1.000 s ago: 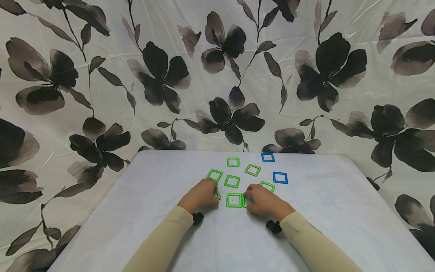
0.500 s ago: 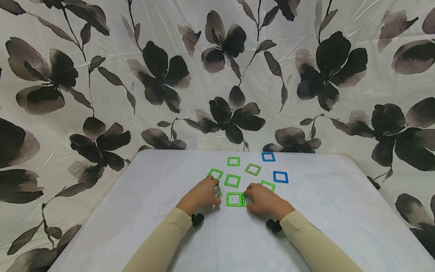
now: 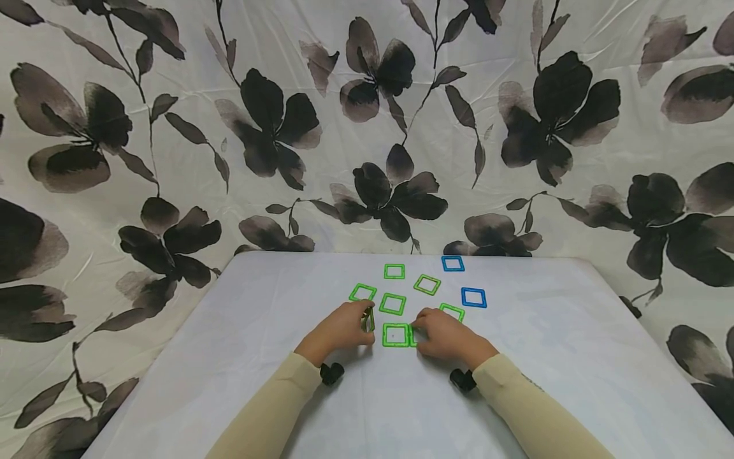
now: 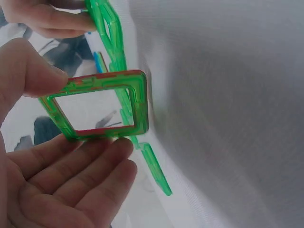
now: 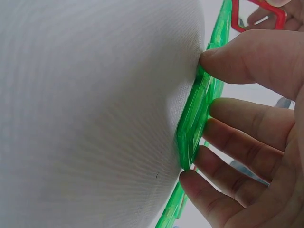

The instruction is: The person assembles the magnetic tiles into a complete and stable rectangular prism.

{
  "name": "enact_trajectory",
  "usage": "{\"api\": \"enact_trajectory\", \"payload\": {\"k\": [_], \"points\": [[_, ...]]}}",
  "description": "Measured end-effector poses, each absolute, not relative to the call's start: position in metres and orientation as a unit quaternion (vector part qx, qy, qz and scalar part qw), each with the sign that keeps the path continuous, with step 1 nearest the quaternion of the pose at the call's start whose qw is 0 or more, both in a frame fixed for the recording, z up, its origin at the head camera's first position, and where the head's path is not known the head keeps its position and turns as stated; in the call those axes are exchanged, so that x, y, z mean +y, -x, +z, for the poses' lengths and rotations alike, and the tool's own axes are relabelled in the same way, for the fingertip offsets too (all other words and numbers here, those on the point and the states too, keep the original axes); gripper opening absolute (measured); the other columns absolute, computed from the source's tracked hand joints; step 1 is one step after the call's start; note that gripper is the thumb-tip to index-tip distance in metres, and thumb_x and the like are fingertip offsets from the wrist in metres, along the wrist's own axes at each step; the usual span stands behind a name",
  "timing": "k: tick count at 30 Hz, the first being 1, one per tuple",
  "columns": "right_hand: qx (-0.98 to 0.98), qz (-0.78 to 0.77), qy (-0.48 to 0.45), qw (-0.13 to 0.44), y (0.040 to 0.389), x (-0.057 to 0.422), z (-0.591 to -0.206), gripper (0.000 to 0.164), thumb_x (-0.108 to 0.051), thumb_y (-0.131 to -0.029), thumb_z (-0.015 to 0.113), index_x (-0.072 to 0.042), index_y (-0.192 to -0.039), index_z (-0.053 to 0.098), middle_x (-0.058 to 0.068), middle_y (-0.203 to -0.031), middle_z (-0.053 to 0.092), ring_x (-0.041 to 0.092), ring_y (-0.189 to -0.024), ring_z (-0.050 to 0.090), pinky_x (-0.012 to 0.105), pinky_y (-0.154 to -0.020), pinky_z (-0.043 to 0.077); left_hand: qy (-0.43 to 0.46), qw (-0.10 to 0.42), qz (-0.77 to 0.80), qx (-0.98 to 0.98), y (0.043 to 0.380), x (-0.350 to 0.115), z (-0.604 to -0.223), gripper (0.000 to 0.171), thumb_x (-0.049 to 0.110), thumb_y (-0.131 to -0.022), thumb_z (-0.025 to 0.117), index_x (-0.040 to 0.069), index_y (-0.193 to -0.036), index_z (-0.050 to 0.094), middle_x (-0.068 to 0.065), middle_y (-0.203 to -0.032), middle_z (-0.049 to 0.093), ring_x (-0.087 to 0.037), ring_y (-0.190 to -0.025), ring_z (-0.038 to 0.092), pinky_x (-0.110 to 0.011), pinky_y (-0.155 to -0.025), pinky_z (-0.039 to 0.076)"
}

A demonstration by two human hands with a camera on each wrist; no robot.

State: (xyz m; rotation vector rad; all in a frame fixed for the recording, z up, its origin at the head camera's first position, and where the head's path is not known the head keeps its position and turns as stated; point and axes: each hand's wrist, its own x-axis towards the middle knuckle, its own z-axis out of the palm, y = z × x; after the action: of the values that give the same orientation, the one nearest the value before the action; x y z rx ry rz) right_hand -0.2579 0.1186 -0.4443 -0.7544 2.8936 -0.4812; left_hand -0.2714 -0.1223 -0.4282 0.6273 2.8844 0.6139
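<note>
My left hand (image 3: 337, 330) pinches a square magnetic tile frame by its edges, thumb on one side and fingertips opposite. In the left wrist view this tile (image 4: 140, 107) is translucent green with red along its edges, tilted up on edge. Its other face shows red (image 5: 281, 19) in the right wrist view. My right hand (image 3: 450, 336) holds a green square tile (image 5: 192, 114) low against the white cloth, thumb and fingertips on its edges, covering most of it in the head view. Left of it, edge to edge, lies another green tile (image 3: 387, 335).
Beyond the hands, several green square tiles (image 3: 392, 312) lie flat on the white table (image 3: 287, 280). Two blue tiles (image 3: 474, 306) sit at the back right. A floral cloth (image 3: 401, 127) hangs behind the table's far edge.
My left hand has shifted slightly right, and the tile in it has turned more upright, with its edge toward the head camera. My right hand has stayed in place.
</note>
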Motion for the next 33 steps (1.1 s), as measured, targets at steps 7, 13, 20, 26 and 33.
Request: {"api": "enact_trajectory", "payload": {"k": [7, 13, 20, 26, 33], "points": [[0.952, -0.167, 0.248, 0.058, 0.2588, 0.1181, -0.4459, 0.044, -0.021, -0.081, 0.073, -0.009, -0.122, 0.068, 0.004, -0.123, 0.061, 0.023, -0.115, 0.056, 0.042, -0.101, 0.046, -0.211, 0.074, 0.225, 0.948, 0.2716, -0.1237, -0.4323, 0.066, 0.02, -0.076, 0.068, 0.005, -0.137, 0.049, -0.01, -0.124, 0.064, -0.024, -0.116, 0.06, -0.04, -0.098, 0.048], [0.955, -0.164, 0.241, 0.06, 0.2607, 0.1165, -0.4487, 0.043, -0.022, -0.082, 0.072, -0.011, -0.123, 0.067, 0.004, -0.127, 0.06, 0.022, -0.118, 0.055, 0.042, -0.104, 0.044, -0.215, 0.084, 0.244, 0.942, 0.2699, -0.1244, -0.4336, 0.066, 0.02, -0.076, 0.068, 0.006, -0.138, 0.048, -0.01, -0.125, 0.063, -0.023, -0.117, 0.059, -0.04, -0.099, 0.047], [0.953, -0.162, 0.249, 0.052, 0.2621, 0.1158, -0.4477, 0.042, -0.022, -0.083, 0.071, -0.01, -0.123, 0.066, 0.004, -0.127, 0.06, 0.023, -0.121, 0.054, 0.041, -0.104, 0.044, -0.216, 0.089, 0.287, 0.929, 0.2711, -0.1271, -0.4332, 0.064, 0.018, -0.077, 0.069, 0.006, -0.136, 0.048, -0.011, -0.129, 0.061, -0.024, -0.119, 0.06, -0.042, -0.101, 0.047], [0.953, -0.163, 0.248, 0.056, 0.2628, 0.1147, -0.4474, 0.043, -0.022, -0.083, 0.07, -0.011, -0.124, 0.065, 0.003, -0.129, 0.06, 0.022, -0.123, 0.053, 0.041, -0.106, 0.042, -0.218, 0.099, 0.308, 0.921, 0.2732, -0.1277, -0.4349, 0.066, 0.02, -0.078, 0.073, 0.005, -0.136, 0.047, -0.011, -0.13, 0.06, -0.025, -0.12, 0.059, -0.043, -0.102, 0.046], [0.953, -0.164, 0.251, 0.053, 0.263, 0.1139, -0.4486, 0.043, -0.022, -0.084, 0.07, -0.011, -0.125, 0.064, 0.003, -0.13, 0.06, 0.023, -0.125, 0.053, 0.041, -0.107, 0.042, -0.215, 0.103, 0.323, 0.916, 0.2765, -0.1278, -0.4384, 0.067, 0.023, -0.078, 0.074, 0.005, -0.136, 0.047, -0.01, -0.131, 0.06, -0.025, -0.122, 0.059, -0.042, -0.104, 0.046]]}}
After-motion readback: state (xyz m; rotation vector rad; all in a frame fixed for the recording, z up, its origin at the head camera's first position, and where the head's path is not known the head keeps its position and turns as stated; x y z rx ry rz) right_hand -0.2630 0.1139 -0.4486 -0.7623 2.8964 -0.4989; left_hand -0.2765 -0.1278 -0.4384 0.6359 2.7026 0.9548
